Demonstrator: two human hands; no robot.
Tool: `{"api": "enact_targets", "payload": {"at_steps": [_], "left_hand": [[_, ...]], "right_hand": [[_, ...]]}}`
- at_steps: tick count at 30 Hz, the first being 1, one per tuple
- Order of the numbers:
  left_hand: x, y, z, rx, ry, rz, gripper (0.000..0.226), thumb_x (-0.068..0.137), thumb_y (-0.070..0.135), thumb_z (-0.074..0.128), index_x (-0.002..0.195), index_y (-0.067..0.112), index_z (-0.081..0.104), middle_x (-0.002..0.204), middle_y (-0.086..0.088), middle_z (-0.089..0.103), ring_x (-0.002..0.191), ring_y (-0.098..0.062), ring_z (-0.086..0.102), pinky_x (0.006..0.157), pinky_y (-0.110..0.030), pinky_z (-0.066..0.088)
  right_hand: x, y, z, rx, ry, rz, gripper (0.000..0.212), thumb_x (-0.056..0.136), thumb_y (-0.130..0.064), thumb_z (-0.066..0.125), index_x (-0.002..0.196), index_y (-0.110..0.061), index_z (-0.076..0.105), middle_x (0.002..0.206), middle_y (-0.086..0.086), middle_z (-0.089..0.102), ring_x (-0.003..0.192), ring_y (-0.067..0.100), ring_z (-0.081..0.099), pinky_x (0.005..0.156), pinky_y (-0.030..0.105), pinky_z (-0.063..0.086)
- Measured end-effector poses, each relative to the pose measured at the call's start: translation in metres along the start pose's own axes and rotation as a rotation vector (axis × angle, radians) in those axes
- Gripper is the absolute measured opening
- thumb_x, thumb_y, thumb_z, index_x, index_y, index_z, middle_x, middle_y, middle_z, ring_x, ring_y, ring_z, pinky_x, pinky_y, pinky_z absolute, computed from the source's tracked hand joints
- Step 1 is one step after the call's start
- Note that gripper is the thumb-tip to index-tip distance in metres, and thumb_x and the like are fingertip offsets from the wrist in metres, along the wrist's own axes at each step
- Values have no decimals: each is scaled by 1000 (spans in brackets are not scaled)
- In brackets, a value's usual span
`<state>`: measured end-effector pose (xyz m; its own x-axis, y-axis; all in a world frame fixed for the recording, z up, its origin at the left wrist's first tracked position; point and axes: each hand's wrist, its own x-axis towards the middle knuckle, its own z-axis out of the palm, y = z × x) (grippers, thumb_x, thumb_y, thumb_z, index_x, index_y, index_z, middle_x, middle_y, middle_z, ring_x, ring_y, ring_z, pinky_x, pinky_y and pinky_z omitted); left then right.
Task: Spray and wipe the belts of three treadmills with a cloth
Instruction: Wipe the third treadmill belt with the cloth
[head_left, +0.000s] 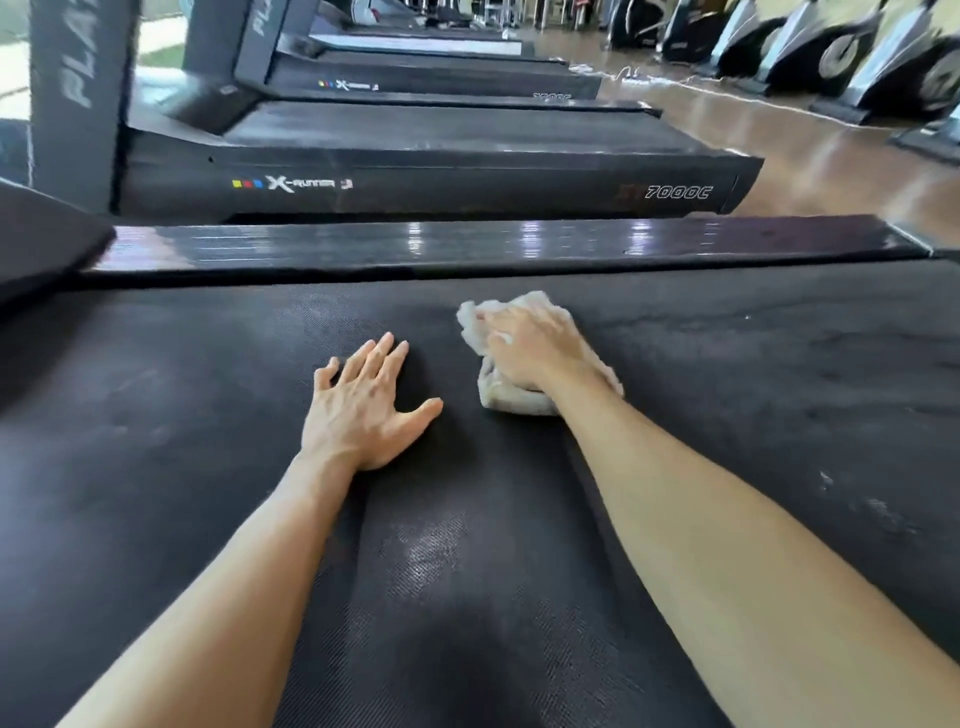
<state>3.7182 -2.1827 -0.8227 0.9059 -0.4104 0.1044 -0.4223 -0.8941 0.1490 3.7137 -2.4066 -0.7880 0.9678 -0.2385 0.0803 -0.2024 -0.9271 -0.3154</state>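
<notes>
Cloth (519, 400) sits bunched under the right hand (530, 348) near the middle of the nearest treadmill belt (208, 467), and the fingers (493, 317) of that hand lie spread over the top of it and bent down into the folds, pressing it against the black ribbed rubber. The left hand (363, 410) holds nothing: its fingers (382, 353) are straight and fanned, thumb out to the side, palm flat on the belt just beside the cloth but not touching it. Both forearms reach forward from the bottom of the view, so the person seems to be leaning low over the deck with the left arm as a prop. This looks like the wiping step on this belt; pale dusty smears show to the right and a dull sheen lies between the arms. No spray bottle is in view. The next move probably calls for sweeping the cloth across the smeared stretch with steady downward pressure. Beyond the glossy side rail (467, 244) a second treadmill (441, 176) stands parallel, with more in a row behind it
</notes>
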Motion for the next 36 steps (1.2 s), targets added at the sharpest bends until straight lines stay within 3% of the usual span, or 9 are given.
{"api": "enact_targets", "payload": {"at_steps": [2,5,9,13,17,21,26,32,36], "left_hand": [[1,-3,0,2,3,-3,106,70,85,9,161,32,16,169,14,5,155,-7,1,125,-42,4],[0,-5,0,3,-5,8,107,70,85,8,162,31,15,170,13,4,155,-6,-1,125,-42,3],[1,-1,2,-2,4,2,107,69,85,8,161,31,16,169,14,4,155,-5,0,125,-41,3],[1,-1,1,-10,2,-13,107,68,84,8,161,32,16,169,15,3,155,-5,-1,125,-42,3],[1,-3,-1,-15,-2,-3,106,69,84,9,162,32,13,170,13,2,155,-7,-1,125,-42,4],[-2,0,-1,-2,1,1,108,68,83,5,162,31,12,170,13,-1,155,-6,-2,125,-40,3],[0,1,-2,0,-4,-14,110,66,84,4,162,32,11,169,14,-1,155,-6,-3,125,-40,3],[-1,1,-4,-22,-18,-10,111,66,84,5,162,31,12,169,14,0,155,-6,-2,125,-40,2],[0,1,-4,-12,-14,-15,110,66,84,5,162,31,12,170,13,0,155,-6,-3,125,-42,2]], "right_hand": [[-20,-8,11,-28,-68,-206,40,94,-42,36,128,-47,55,127,-15,56,125,19,44,102,42,42],[-71,26,-2,46,-143,-211,47,100,-43,37,144,-51,48,148,-31,40,147,8,23,124,35,20],[-44,65,-16,-31,-38,-23,41,100,-36,37,135,-49,55,145,-21,49,139,14,36,113,37,34],[8,17,-1,-25,19,29,26,92,-31,33,103,-41,55,114,-14,61,122,21,47,100,42,41],[-29,6,7,4,-90,-238,37,90,-42,31,119,-53,51,124,-11,54,119,21,46,97,43,47],[-72,70,-14,3,-94,-161,45,99,-37,35,138,-54,49,144,-28,46,135,13,36,113,40,34],[4,41,-5,-54,38,37,31,90,-29,29,105,-40,55,111,-15,61,117,19,47,96,41,41],[-21,24,1,-49,-108,-249,44,101,-32,36,139,-43,55,149,-22,47,141,11,32,119,37,26],[-43,70,-17,-49,2,-128,33,89,-37,34,111,-44,58,125,-22,57,123,15,47,96,41,48]]}}
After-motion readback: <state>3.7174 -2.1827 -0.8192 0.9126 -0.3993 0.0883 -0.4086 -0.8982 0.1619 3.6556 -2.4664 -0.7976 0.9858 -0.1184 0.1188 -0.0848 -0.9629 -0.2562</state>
